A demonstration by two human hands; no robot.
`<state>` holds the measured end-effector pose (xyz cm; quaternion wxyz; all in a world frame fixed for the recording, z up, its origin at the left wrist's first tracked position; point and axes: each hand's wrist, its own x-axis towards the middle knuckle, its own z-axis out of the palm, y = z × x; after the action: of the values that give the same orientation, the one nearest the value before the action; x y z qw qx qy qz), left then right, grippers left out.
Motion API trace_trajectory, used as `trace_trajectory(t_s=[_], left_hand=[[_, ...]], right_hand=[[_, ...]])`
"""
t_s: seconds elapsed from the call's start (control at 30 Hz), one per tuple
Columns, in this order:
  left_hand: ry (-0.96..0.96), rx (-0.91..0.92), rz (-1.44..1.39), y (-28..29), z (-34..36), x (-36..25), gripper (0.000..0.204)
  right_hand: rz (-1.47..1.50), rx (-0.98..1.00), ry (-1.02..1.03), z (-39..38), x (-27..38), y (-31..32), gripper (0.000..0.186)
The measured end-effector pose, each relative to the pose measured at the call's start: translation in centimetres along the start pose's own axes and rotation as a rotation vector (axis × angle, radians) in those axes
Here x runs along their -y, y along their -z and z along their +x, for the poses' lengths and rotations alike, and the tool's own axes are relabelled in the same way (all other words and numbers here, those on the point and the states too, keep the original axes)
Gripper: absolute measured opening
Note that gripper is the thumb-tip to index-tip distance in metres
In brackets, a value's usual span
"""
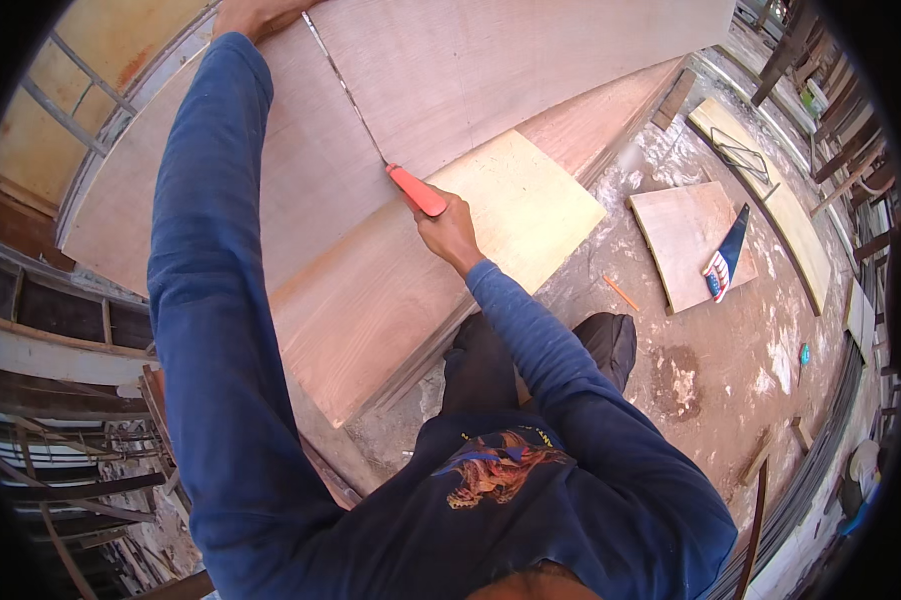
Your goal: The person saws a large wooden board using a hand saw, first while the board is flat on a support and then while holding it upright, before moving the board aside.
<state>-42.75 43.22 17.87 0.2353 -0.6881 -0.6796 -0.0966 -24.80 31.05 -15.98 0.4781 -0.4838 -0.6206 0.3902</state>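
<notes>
A red-handled tool (pixel 418 190) with a long, thin metal strip lies across a large pale plywood panel (pixel 511 60). My right hand (pixel 450 232) is closed round the near end of its red part. I cannot tell whether the strip is a blade seen on edge or a measuring tape. At the top edge of the view, my left hand (pixel 256 15) is at the panel, close to the strip's far end; its fingers are mostly cut off. Under the panel, nearer to me, lie a yellowish board (pixel 536 190) and a stack of reddish plywood (pixel 361 345).
On the floor to the right, a handsaw (pixel 736 245) rests on a wooden board (pixel 676 225). An orange pencil-like stick (pixel 621 292) lies nearer. Farther right is a long pale plank (pixel 801 235) with a black wire-like frame (pixel 739 152) on it. Timber frames stand at left.
</notes>
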Motion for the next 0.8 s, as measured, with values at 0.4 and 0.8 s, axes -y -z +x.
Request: trace_trajectory(t_s=[0.4, 0.8], left_hand=[[0.082, 0.067, 0.078, 0.2, 0.8, 2.3, 0.098], [0.047, 0.019, -0.103, 0.1, 0.1, 3.9, 0.095]], right_hand=[[0.142, 0.037, -0.013, -16.3, 0.6, 9.5, 0.038], [0.036, 0.098, -0.109, -16.5, 1.2, 8.9, 0.04]])
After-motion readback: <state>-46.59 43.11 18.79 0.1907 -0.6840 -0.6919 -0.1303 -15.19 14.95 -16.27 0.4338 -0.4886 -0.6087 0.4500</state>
